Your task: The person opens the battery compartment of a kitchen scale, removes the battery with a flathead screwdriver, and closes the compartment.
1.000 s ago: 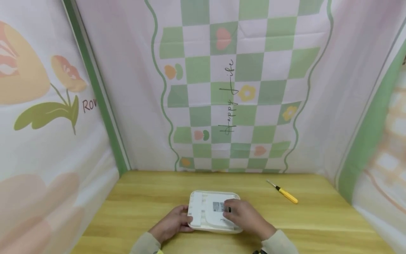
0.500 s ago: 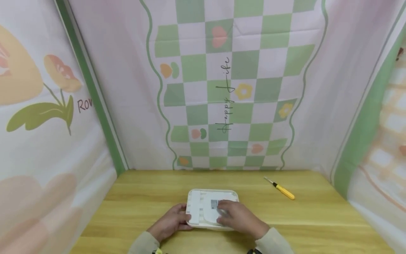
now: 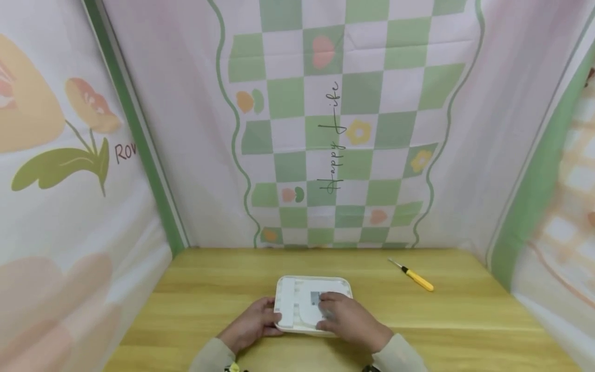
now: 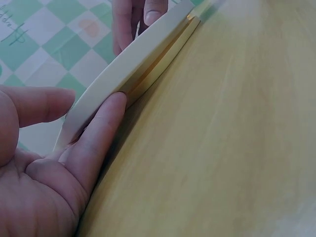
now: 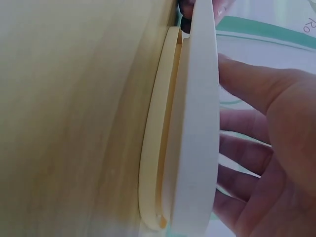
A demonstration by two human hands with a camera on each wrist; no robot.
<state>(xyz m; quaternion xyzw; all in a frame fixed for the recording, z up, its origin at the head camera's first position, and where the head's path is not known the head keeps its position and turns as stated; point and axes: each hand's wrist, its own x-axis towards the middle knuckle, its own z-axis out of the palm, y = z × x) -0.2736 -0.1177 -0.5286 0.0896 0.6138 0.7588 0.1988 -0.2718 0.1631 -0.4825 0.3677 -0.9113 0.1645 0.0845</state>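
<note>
A white plastic device (image 3: 287, 302), flat with rounded corners, lies near the middle of the table, label side up. A grey label (image 3: 315, 297) shows on its raised panel. My left hand (image 3: 254, 319) grips the device's left edge, thumb on top and fingers beneath the rim, as the left wrist view also shows. My right hand (image 3: 353, 318) rests its fingertips and thumb on the right part of the panel, partly covering the label. In the right wrist view, a paler lower rim (image 5: 155, 133) sits between the device's body and the table.
A screwdriver (image 3: 413, 276) with a yellow handle lies at the back right of the wooden table (image 3: 209, 274). Printed cloth walls (image 3: 204, 155) enclose the table at the back and both sides.
My right hand has shifted slightly left across the panel, covering more of the label. The left hand keeps its grip on the edge. The head view has shifted slightly.
</note>
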